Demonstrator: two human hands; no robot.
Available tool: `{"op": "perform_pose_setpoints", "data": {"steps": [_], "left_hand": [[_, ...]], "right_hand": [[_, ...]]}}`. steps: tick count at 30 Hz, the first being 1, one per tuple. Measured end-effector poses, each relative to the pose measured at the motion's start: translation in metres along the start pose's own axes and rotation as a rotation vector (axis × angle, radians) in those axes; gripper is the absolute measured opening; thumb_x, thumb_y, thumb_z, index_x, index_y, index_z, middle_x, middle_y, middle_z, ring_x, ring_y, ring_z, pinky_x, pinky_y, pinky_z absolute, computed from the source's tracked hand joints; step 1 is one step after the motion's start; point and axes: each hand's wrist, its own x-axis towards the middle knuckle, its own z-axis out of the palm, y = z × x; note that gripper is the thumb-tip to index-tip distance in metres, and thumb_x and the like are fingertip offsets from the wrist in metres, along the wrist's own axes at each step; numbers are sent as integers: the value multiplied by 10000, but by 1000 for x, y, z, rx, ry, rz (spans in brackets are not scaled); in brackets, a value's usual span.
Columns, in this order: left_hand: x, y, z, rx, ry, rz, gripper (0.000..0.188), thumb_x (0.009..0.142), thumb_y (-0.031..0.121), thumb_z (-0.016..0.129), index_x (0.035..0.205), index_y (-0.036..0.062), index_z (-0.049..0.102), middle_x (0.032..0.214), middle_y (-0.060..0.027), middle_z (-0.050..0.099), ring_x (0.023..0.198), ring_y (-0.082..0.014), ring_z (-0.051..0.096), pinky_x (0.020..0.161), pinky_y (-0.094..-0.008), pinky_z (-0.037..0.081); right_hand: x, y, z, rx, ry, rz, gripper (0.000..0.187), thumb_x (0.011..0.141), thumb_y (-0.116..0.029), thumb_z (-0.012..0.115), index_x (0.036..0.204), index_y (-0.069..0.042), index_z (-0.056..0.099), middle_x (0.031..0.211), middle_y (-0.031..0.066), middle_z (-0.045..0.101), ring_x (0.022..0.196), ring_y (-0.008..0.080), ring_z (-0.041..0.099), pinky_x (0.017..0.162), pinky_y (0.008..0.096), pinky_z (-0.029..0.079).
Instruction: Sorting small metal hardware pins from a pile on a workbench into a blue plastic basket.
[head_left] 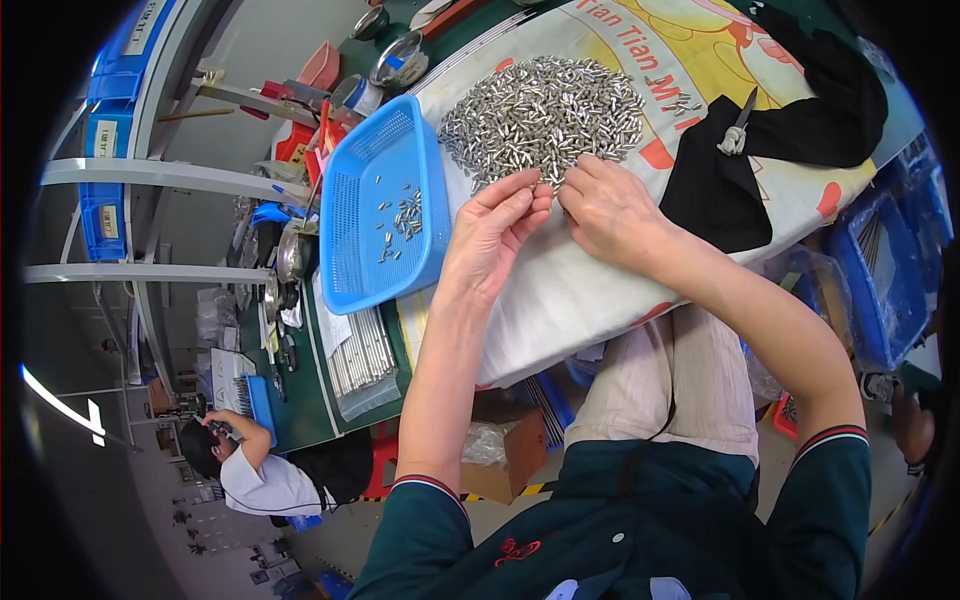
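Observation:
A broad heap of small shiny metal pins point(545, 110) lies on a cloth-covered work surface in front of me. At its near edge, my left hand point(497, 228) has thumb and fingertips pinched together, palm partly turned up. Close beside it, my right hand point(612, 212) is back-up with its fingers curled in at the edge of the heap. The two sets of fingertips almost meet; anything between them is too small or hidden to make out. Left of the heap stands a blue plastic basket point(338, 215) with some loose metal pins point(405, 217) on its bottom.
A black cloth point(715, 190) lies to the right, with a pointed blade point(745, 110) whose handle is wrapped. Bundled metal rods point(362, 352) rest on the green bench below the basket. Blue bins point(880, 280) stand at the right. Another person point(250, 465) sits at the far left.

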Motion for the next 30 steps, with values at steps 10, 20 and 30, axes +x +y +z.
{"op": "perform_pose_setpoints", "data": {"steps": [10,20,30], "left_hand": [[0,3,7,32,-3,-20,275,857,52,577,1106,-60,545,882,-91,640,732,-107,626,668,-199,545],[0,5,12,64,-18,-13,278,845,73,595,1086,-54,540,833,-67,628,686,-90,610,632,-187,532],[33,7,52,410,-12,227,181,860,52,565,1008,-45,604,806,-100,647,679,-130,610,652,-244,512]], "right_hand": [[-1,-1,-2,17,-17,17,96,661,-58,584,746,-17,604,812,92,571,882,238,530,738,347,441],[0,-1,-6,25,-46,18,121,652,-77,624,756,-17,610,821,93,571,893,235,529,745,347,441],[3,-1,-4,-7,-227,65,122,683,-77,575,775,-8,617,884,123,598,952,258,534,767,359,446]]}}
